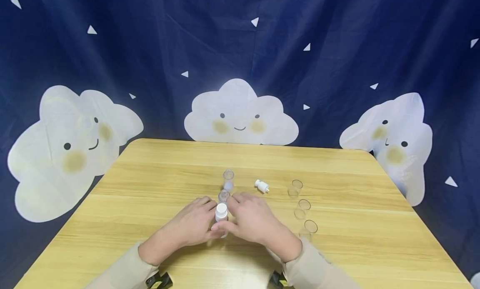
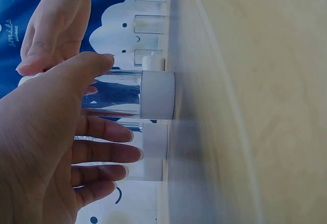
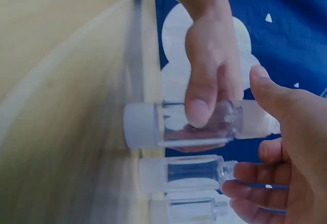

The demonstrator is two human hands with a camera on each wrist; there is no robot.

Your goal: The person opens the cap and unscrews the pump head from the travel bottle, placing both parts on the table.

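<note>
A clear bottle with a white base and a white top piece stands upright on the table between both hands. My left hand grips its body, thumb on the near side, fingers behind. Loosely bent around the bottle's top, my right hand keeps its thumb and index finger apart; no firm hold shows. Directly behind stand a second clear bottle and a third, both with bare threaded necks in the right wrist view. A small white pump top lies on the table beyond the right hand.
On the right, a far clear cup-like cover, a middle cover and a near cover stand in a row, rims up. The wooden table ends at a blue cloud-patterned curtain.
</note>
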